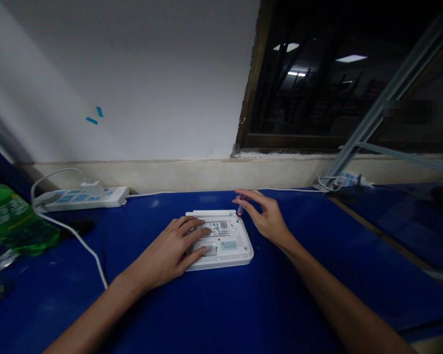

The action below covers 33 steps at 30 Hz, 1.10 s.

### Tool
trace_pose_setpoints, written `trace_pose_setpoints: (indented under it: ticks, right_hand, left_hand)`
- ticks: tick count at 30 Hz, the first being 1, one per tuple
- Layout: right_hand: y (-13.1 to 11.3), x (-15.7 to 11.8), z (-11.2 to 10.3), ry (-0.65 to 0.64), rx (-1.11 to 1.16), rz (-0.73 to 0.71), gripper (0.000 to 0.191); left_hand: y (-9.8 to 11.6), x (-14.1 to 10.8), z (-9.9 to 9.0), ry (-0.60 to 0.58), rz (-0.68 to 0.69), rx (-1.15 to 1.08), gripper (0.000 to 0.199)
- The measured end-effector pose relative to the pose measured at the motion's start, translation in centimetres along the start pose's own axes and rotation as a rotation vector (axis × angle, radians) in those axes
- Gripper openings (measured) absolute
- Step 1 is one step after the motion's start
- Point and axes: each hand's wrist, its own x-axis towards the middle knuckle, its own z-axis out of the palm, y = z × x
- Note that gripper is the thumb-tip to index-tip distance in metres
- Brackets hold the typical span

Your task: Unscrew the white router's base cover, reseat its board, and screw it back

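A white router (229,257) lies with its labelled, vented underside up on the blue tabletop (214,314). Its white antenna (214,213) is folded along the far edge. My left hand (173,248) rests on the router's left part with fingers spread, covering some of the label. At the far right corner, my right hand (268,219) has a small screwdriver (239,210) with a clear and red handle between thumb and fingers. The screwdriver stands nearly upright, its lower end at the corner hole; the tip is too small to make out.
A white power strip (114,196) with a plugged-in adapter (92,187) sits at the back left, its cable (84,243) running forward. Left of it is a green-wrapped item (18,216). Another power strip (349,179) and a metal frame (369,123) stand at right.
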Motion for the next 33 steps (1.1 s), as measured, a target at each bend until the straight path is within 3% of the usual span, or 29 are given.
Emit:
trace_pose_setpoints:
  ticks: [2,5,10,15,17,24,29,33]
  right_hand:
    - [-0.03,0.06,-0.11,0.043,-0.083,-0.025,0.020]
    - [-0.38,0.13,-0.15,0.037,-0.169,-0.048,0.024]
    - [-0.58,0.02,0.15,-0.085,-0.028,-0.018,0.041]
    - [0.00,0.09,0.11,0.023,-0.136,-0.049,0.024]
    - [-0.10,0.10,-0.07,0.034,-0.202,-0.070,0.026]
    - [-0.47,-0.01,-0.36,-0.117,-0.065,-0.031,0.045]
    - [0.14,0.15,-0.48,0.002,-0.144,-0.038,0.027]
    - [-0.61,0.03,0.10,-0.001,-0.192,-0.055,0.033]
  left_hand:
    - [-0.01,-0.03,0.02,0.003,0.004,0.000,0.039]
    - [-0.05,-0.10,0.05,0.017,0.009,-0.002,0.039]
    - [-0.10,-0.08,0.09,0.006,0.005,0.003,0.040]
    - [-0.16,-0.04,0.06,0.006,0.001,0.007,0.040]
    - [-0.14,-0.08,0.03,0.013,0.006,0.004,0.040]
    - [-0.06,-0.12,0.00,0.019,0.015,-0.012,0.039]
    - [-0.12,-0.05,0.03,0.037,0.014,-0.019,0.039]
    - [-0.03,-0.02,-0.05,0.014,0.013,-0.004,0.040]
